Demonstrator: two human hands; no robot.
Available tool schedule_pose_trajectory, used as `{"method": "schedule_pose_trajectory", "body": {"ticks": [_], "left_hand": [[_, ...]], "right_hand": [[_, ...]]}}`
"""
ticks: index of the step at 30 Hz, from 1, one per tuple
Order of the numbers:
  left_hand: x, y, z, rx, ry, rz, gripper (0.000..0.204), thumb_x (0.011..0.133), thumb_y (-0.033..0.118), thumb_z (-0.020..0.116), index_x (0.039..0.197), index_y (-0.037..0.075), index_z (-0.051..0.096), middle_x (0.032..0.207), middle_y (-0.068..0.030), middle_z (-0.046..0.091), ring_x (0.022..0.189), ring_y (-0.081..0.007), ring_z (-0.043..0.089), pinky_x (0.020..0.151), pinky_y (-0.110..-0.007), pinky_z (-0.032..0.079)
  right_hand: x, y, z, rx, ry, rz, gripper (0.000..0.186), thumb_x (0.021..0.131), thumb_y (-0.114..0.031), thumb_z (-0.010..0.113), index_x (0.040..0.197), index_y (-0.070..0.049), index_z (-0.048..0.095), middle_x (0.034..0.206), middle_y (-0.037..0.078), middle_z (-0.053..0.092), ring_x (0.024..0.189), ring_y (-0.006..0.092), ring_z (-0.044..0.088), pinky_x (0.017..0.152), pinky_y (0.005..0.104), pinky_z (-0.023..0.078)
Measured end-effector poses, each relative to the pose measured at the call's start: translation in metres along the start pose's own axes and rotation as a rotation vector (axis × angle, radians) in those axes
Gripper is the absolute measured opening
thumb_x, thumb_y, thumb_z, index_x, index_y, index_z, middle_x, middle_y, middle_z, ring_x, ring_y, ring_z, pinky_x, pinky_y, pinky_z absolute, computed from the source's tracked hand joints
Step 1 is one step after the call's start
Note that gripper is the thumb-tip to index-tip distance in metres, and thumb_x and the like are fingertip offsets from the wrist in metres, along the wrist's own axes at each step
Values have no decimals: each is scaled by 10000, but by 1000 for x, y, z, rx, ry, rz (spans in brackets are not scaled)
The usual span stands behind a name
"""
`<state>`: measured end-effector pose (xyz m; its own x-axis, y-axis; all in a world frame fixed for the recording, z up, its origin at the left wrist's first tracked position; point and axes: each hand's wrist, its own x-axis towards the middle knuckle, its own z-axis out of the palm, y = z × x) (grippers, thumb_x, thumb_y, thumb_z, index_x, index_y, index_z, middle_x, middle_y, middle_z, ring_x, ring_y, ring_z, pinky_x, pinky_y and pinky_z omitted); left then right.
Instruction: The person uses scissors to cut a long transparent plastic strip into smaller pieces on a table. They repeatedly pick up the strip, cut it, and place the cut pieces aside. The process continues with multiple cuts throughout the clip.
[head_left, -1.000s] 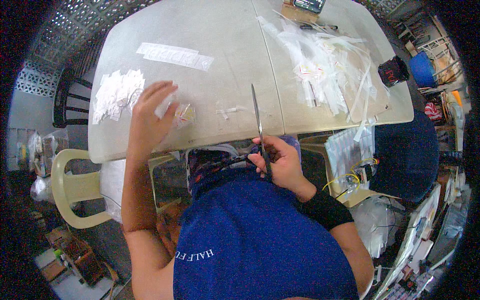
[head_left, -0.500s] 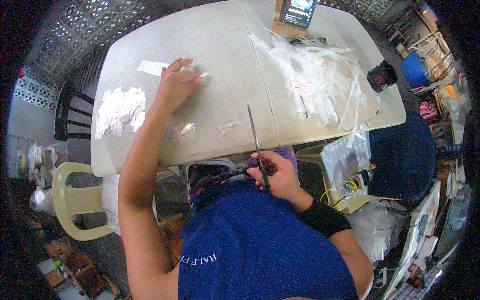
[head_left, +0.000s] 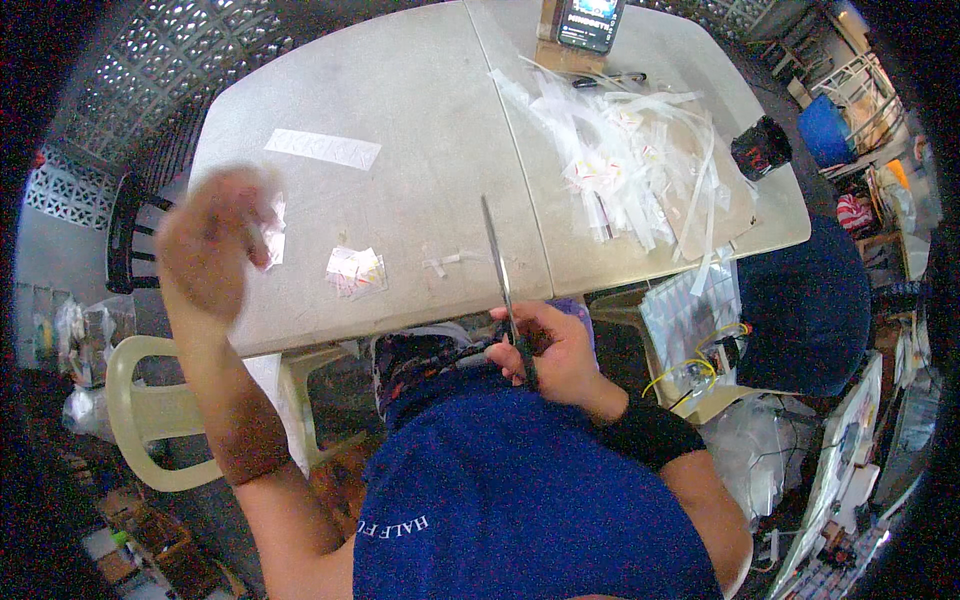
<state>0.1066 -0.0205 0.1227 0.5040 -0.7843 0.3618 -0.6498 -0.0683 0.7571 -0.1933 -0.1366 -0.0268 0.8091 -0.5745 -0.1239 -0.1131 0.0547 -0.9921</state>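
Observation:
My right hand [head_left: 550, 345] is closed around the handles of a pair of scissors [head_left: 497, 255] at the table's near edge. The blades point away from me, over the tabletop. Smeared by motion, my left hand [head_left: 220, 235] is over the pile of small white paper pieces [head_left: 276, 235] at the left, hiding most of it. Whether its fingers hold anything does not show. A white strip [head_left: 322, 148] lies flat beyond that hand. A smaller heap of white pieces with coloured marks [head_left: 355, 272] rests near the front edge.
White strips and offcuts [head_left: 630, 160] lie heaped on the table's right half. Behind them a phone [head_left: 590, 25] leans on a brown box. A black cup [head_left: 760, 148] stands at the right edge. A beige plastic chair [head_left: 135, 410] is at the left.
My left hand has swept left and nearer, from beside the white strip to over the pile, uncovering the strip. My right hand with the scissors has barely moved.

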Motion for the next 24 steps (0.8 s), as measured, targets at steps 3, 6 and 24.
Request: {"method": "schedule_pose_trajectory", "body": {"ticks": [3,6,24], "left_hand": [[-42,37,27,266,-344,-124,295,949,294,544,880,40,676,719,-50,652,548,-162,592,483,-317,474],[-63,53,59,339,-536,11,212,906,224,597,818,35,637,715,-178,635,643,-385,616,586,-437,488],[-68,-25,50,-316,-218,-652,188,907,202,620,847,24,631,660,7,586,537,-39,470,457,-208,344]], "right_hand": [[9,-19,5,134,-30,-166,445,810,-85,761,1192,-36,537,825,47,637,680,95,608,599,234,507],[13,-34,13,278,-82,-264,457,788,-64,777,1173,-30,532,861,55,646,767,114,634,676,254,529],[17,-22,25,133,-167,74,474,787,-189,787,1171,-56,543,819,47,635,701,117,620,621,273,509]]}}
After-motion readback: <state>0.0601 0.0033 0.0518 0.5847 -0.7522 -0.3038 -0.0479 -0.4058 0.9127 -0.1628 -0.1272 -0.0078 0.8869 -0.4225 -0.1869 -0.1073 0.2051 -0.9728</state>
